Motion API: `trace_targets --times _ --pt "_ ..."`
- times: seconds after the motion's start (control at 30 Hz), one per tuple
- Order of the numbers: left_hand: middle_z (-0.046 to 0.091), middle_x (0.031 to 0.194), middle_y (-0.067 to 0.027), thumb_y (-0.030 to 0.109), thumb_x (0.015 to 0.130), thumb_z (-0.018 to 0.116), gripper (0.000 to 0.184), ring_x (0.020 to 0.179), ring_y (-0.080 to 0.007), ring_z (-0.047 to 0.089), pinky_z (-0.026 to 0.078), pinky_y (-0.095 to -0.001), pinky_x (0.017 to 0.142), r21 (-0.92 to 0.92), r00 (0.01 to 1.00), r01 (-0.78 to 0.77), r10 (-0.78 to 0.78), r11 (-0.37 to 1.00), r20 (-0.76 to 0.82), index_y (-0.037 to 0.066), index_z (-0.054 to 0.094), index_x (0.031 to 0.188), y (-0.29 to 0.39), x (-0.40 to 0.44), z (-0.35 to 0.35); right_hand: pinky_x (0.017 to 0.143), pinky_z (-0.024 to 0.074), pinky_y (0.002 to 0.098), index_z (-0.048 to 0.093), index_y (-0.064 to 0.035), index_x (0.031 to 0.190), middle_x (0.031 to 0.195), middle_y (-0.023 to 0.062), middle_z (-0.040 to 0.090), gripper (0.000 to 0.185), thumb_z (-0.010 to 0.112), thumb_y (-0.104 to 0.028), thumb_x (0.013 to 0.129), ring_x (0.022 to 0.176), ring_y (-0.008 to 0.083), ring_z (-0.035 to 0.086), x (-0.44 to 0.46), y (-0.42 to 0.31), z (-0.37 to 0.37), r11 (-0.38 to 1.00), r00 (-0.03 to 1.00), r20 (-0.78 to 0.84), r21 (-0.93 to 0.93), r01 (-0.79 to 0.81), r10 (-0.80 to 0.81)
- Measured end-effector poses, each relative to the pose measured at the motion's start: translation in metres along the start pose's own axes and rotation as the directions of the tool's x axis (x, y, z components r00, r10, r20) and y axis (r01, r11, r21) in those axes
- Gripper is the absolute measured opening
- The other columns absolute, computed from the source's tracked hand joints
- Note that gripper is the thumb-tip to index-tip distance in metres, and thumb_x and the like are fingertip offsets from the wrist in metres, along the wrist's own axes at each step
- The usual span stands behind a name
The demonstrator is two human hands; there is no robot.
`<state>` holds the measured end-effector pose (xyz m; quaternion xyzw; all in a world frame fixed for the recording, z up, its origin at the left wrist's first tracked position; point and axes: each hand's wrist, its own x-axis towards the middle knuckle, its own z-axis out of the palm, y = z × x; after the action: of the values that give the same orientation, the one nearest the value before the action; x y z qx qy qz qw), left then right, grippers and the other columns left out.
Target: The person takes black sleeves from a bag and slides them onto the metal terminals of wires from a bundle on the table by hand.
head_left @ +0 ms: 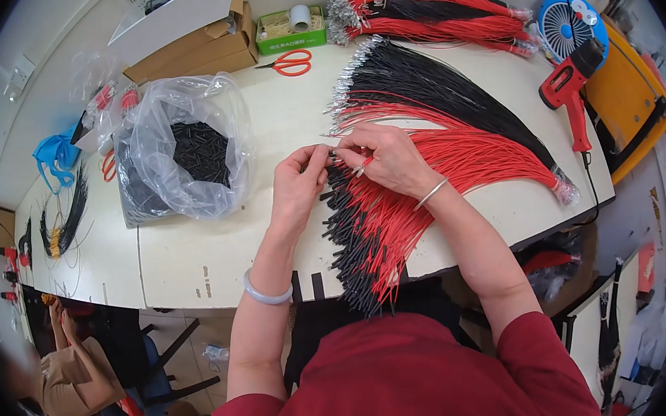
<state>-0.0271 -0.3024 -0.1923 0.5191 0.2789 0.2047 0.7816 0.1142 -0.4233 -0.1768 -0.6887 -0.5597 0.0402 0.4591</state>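
Note:
Above a fanned bundle of red wires [462,145] with black tube ends [353,262], my left hand [299,181] and my right hand [386,158] meet. The left thumb and index finger pinch a small black piece [333,156]. My right fingers are closed at the same spot, with a thin red item lying across them; what exactly they grip is too small to tell. Behind the hands, black wires [434,92] with silvery terminals lie fanned out. A clear plastic bag [233,110] of short black tubes stands left of my hands.
Red scissors [291,63], a green box [292,40] and a cardboard box [216,53] are at the back. More wire bundles [434,9] lie back right, near a blue fan [570,25] and a red heat gun [568,92]. Another person [78,373] sits at lower left.

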Motion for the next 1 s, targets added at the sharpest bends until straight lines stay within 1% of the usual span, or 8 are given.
trace_targets --times 0.23,0.37,0.4,0.53,0.57,0.7,0.9,1.0 --pt "0.061 0.082 -0.0024 0.021 0.098 0.064 0.025 0.056 -0.0032 0.042 0.03 -0.0144 0.047 0.064 1.0 -0.018 0.018 0.998 -0.006 -0.003 0.068 0.107 -0.001 -0.001 0.005 0.056 0.0419 0.0286 0.074 -0.0011 0.087 0.072 0.0059 0.063 0.008 0.07 -0.008 0.085 0.059 0.0173 0.05 -0.002 0.004 0.001 0.994 0.995 0.062 0.069 -0.083 0.079" --pt "0.061 0.084 -0.0029 0.019 0.099 0.064 0.025 0.058 -0.0026 0.041 0.029 -0.0138 0.047 -0.128 0.998 0.045 -0.04 0.991 0.043 -0.003 0.067 0.11 0.002 0.002 -0.001 0.056 0.0429 0.0334 0.077 -0.0049 0.084 0.067 0.0079 0.065 0.012 0.069 -0.014 0.085 0.056 0.0218 0.05 -0.001 0.007 0.003 0.996 0.999 -0.001 0.086 -0.032 0.032" --pt "0.061 0.084 -0.0029 0.019 0.099 0.064 0.025 0.058 -0.0026 0.041 0.029 -0.0138 0.047 -0.128 0.998 0.045 -0.04 0.991 0.043 -0.003 0.067 0.11 0.003 0.002 -0.001 0.056 0.0429 0.0334 0.077 -0.0049 0.084 0.067 0.0079 0.065 0.012 0.069 -0.014 0.085 0.056 0.0218 0.05 -0.001 0.006 0.002 0.996 0.999 -0.001 0.086 -0.032 0.032" --pt "0.06 0.088 -0.0043 0.017 0.1 0.061 0.026 0.06 -0.0023 0.042 0.03 -0.0136 0.046 -0.243 0.981 0.179 -0.153 0.954 0.121 -0.004 0.065 0.114 0.011 0.0 -0.001 0.058 0.0421 0.0278 0.078 -0.0043 0.092 0.073 0.0061 0.067 0.011 0.074 -0.013 0.086 0.06 0.016 0.051 -0.001 0.0 -0.002 0.983 0.987 0.085 0.113 -0.147 0.138" --pt "0.06 0.088 -0.0043 0.017 0.1 0.061 0.026 0.06 -0.0023 0.042 0.03 -0.0136 0.046 -0.242 0.981 0.178 -0.152 0.954 0.121 -0.004 0.065 0.114 0.011 0.001 -0.002 0.058 0.0421 0.0278 0.078 -0.0043 0.092 0.073 0.0061 0.067 0.011 0.074 -0.013 0.086 0.06 0.016 0.051 0.0 0.001 -0.002 0.983 0.987 0.085 0.112 -0.147 0.138" --pt "0.059 0.09 -0.0052 0.016 0.102 0.058 0.027 0.063 -0.0026 0.043 0.03 -0.0141 0.046 -0.339 0.96 0.223 -0.146 0.914 0.239 -0.006 0.062 0.118 0.005 0.005 -0.011 0.058 0.0445 0.031 0.079 -0.0076 0.093 0.07 0.0074 0.067 0.014 0.072 -0.017 0.085 0.058 0.0204 0.052 -0.001 0.005 0.001 0.97 0.986 0.056 0.176 -0.166 0.158" --pt "0.059 0.096 -0.0077 0.012 0.103 0.054 0.028 0.066 -0.0044 0.046 0.034 -0.0147 0.048 -0.335 0.965 0.212 -0.144 0.918 0.218 -0.006 0.057 0.124 0.006 0.007 -0.017 0.06 0.0456 0.0291 0.079 -0.0076 0.094 0.069 0.0052 0.067 0.014 0.075 -0.014 0.083 0.059 0.0193 0.053 0.0 0.015 0.004 0.952 0.996 0.026 0.292 -0.088 0.084" --pt "0.059 0.103 -0.01 0.008 0.102 0.054 0.029 0.07 -0.0061 0.051 0.04 -0.0148 0.053 -0.438 0.985 0.17 -0.162 0.883 0.056 -0.007 0.053 0.127 0.013 0.012 -0.02 0.061 0.046 0.0273 0.079 -0.0073 0.095 0.071 0.0033 0.068 0.016 0.078 -0.011 0.08 0.061 0.0162 0.054 0.003 0.017 -0.001 0.973 0.996 -0.076 0.23 -0.028 0.047"
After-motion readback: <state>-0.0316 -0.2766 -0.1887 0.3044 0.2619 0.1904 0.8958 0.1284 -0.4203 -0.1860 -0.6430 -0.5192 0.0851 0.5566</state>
